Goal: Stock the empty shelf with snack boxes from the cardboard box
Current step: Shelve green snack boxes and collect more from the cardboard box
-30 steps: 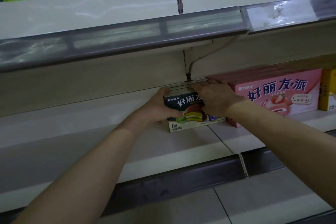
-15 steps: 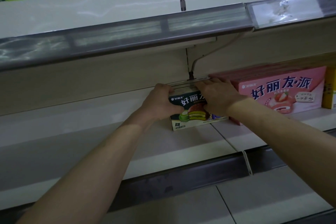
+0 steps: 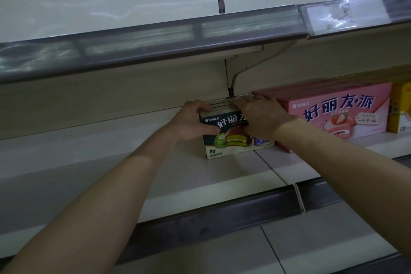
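Your left hand (image 3: 191, 122) grips the top left corner of the box (image 3: 233, 140), fingers curled over its top and thumb on the front. Your right hand (image 3: 260, 118) is wrapped over the top right, fingers reaching toward the back, thumb hidden. The box stands upright on the shelf (image 3: 111, 162), set well back from the rail (image 3: 200, 213) and just left of the pink box (image 3: 338, 109). Your right wrist covers the gap, so it is not clear whether the two touch. That hidden seam is the main risk: if you push right without seeing it, the box's corner may catch the pink box's end, skewing it or shoving it into the yellow box (image 3: 400, 109) beyond. Your right fingertips lie near the pink box's top corner, so closing the gap could pinch them, or drag the box askew as you pull out. A pale ledge shows just behind the box's top, under the cable (image 3: 255, 66). Pushing further back may jam the box against it or tip the front up. The box looks like light card, so a hard squeeze at the corners could dent it. If you let go unevenly it may twist and leave its face off square. Only this one box of its kind shows on the shelf, so the job looks early.
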Demonstrator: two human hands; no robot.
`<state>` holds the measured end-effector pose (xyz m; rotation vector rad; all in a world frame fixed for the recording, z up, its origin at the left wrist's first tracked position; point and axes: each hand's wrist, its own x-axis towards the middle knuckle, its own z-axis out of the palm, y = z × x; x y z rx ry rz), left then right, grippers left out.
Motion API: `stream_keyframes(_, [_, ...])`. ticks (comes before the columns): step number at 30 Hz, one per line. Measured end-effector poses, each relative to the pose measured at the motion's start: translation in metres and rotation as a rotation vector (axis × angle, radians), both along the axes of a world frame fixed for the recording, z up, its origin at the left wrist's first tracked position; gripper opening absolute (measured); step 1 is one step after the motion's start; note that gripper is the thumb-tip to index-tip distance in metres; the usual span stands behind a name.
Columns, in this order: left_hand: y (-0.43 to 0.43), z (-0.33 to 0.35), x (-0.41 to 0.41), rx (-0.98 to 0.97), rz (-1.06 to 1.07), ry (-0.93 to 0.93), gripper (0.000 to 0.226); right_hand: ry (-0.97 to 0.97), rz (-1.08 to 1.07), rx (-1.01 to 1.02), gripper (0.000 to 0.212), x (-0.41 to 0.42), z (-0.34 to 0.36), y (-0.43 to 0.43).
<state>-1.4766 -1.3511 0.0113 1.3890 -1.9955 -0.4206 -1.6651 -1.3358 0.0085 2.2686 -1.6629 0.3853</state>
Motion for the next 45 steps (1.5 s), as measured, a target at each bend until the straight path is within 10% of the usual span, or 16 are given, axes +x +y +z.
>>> stream_keyframes(14, [0.020,-0.029,-0.036,0.006,0.241,0.012,0.097,0.119,-0.156,-0.147,0.057,0.018,-0.021,0.016])
stream_keyframes(21, [0.035,-0.035,-0.051,-0.506,0.386,-0.633,0.071,-0.030,-0.081,-0.133,0.066,0.019,-0.022,0.033])
stream_keyframes(29, [0.042,-0.037,-0.053,-0.445,0.418,-0.662,0.071,-0.143,0.009,0.058,0.082,0.004,-0.020,0.034])
stream_keyframes(35, [0.079,-0.039,-0.065,-0.451,0.283,-0.512,0.038,-0.113,0.046,-0.038,0.046,-0.010,-0.026,0.065])
stream_keyframes(45, [0.127,-0.031,-0.109,-0.322,-0.120,-0.360,0.025,0.006,-0.391,0.052,0.031,-0.044,-0.023,0.163])
